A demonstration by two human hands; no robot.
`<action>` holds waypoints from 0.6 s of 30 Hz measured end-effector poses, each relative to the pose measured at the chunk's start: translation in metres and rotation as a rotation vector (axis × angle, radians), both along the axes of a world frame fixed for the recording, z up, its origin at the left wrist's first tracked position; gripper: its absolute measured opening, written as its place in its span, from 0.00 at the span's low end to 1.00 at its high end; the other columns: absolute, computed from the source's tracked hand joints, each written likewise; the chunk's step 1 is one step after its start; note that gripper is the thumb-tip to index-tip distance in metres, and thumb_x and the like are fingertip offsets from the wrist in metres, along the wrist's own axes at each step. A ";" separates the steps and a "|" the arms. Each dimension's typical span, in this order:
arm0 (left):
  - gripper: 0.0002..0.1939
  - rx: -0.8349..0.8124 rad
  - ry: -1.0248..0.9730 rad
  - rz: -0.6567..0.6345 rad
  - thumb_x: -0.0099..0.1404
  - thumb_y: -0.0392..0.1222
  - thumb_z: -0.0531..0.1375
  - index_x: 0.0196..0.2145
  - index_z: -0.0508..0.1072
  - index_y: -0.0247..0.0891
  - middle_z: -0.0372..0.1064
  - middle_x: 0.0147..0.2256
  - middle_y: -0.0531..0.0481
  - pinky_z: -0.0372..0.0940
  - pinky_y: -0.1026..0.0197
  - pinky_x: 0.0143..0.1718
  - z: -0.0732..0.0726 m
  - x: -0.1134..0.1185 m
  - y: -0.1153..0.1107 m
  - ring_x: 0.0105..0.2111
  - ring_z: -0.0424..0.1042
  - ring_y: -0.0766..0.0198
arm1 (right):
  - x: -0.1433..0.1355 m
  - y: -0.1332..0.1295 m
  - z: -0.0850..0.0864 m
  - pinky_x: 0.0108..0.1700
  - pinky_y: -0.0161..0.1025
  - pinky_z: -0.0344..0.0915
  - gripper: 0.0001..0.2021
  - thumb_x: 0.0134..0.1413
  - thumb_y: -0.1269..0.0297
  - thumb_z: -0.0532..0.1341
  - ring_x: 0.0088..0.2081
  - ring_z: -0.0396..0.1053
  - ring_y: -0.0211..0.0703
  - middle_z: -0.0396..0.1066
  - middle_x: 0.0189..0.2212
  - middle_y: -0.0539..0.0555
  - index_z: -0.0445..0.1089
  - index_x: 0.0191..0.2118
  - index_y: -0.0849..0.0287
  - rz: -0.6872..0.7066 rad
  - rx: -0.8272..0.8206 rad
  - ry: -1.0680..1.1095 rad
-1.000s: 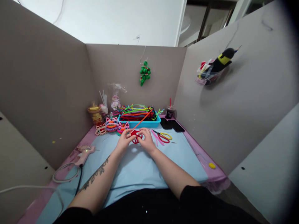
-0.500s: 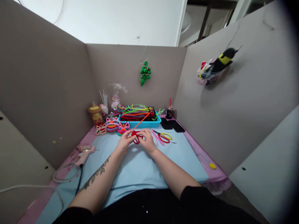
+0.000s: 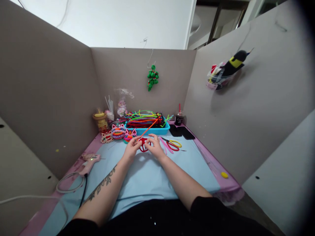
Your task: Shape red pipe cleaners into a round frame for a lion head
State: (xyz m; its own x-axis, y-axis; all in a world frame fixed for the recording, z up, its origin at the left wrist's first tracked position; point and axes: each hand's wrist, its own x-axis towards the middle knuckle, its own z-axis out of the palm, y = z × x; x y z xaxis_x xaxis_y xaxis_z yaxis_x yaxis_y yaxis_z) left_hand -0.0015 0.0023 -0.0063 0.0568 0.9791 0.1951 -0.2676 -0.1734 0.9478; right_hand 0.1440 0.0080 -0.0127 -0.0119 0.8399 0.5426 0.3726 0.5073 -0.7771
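Note:
Between my hands is a small red openwork piece (image 3: 143, 148) of bent stems, held above the blue cloth. My left hand (image 3: 132, 148) pinches its left side, fingers closed. My right hand (image 3: 154, 147) has thumb and fingertips pressed at its right edge. An orange stem (image 3: 149, 127) slants up to the right from beside my left fingertips. Right of my hands lie pink strips (image 3: 163, 146), with red-handled scissors (image 3: 173, 146) and yellow-handled scissors (image 3: 175, 143) beside them.
Behind my hands stands a blue tray (image 3: 152, 131) of coloured stems. Fuzzy animal-like heads (image 3: 118, 131) sit at its left. A pink glue gun (image 3: 89, 165) with cables lies left. Two black flat objects (image 3: 180, 131) and a dark drink cup (image 3: 179, 118) are at the back right.
My right fingers have lifted slightly and spread over the red piece, showing more of its openwork. My left hand stays nearly in place.

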 end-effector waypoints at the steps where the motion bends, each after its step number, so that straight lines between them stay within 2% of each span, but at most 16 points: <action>1: 0.25 -0.014 -0.003 0.008 0.47 0.46 0.67 0.43 0.70 0.35 0.72 0.27 0.50 0.64 0.61 0.34 -0.001 0.000 0.001 0.28 0.71 0.64 | 0.000 0.000 0.000 0.57 0.48 0.49 0.04 0.44 0.66 0.61 0.55 0.53 0.49 0.59 0.46 0.55 0.67 0.23 0.57 0.008 -0.008 0.003; 7: 0.25 0.007 0.015 0.027 0.47 0.45 0.67 0.43 0.71 0.34 0.71 0.26 0.51 0.63 0.62 0.32 -0.005 -0.001 0.004 0.27 0.69 0.65 | -0.002 0.003 -0.005 0.57 0.46 0.49 0.04 0.44 0.66 0.60 0.55 0.55 0.48 0.61 0.45 0.56 0.67 0.22 0.57 0.072 -0.120 0.114; 13: 0.24 0.041 0.033 0.008 0.46 0.44 0.68 0.41 0.71 0.34 0.71 0.26 0.51 0.62 0.63 0.33 -0.001 0.001 0.001 0.27 0.70 0.65 | -0.002 0.008 -0.011 0.57 0.46 0.51 0.05 0.45 0.64 0.60 0.54 0.57 0.48 0.62 0.47 0.55 0.68 0.23 0.57 0.110 -0.137 0.159; 18: 0.23 0.030 0.042 0.007 0.46 0.43 0.68 0.41 0.71 0.35 0.72 0.26 0.52 0.62 0.63 0.33 0.001 0.001 -0.001 0.27 0.70 0.65 | -0.005 0.006 -0.010 0.56 0.45 0.53 0.05 0.47 0.65 0.58 0.53 0.58 0.47 0.62 0.46 0.55 0.67 0.23 0.56 0.099 -0.116 0.123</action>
State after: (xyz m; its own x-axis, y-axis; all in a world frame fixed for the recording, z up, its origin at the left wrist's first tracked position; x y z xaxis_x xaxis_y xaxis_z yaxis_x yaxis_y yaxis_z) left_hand 0.0000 0.0014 -0.0055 0.0583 0.9732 0.2224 -0.2266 -0.2040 0.9524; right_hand 0.1394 0.0136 -0.0223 -0.0371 0.8950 0.4445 0.2242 0.4409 -0.8691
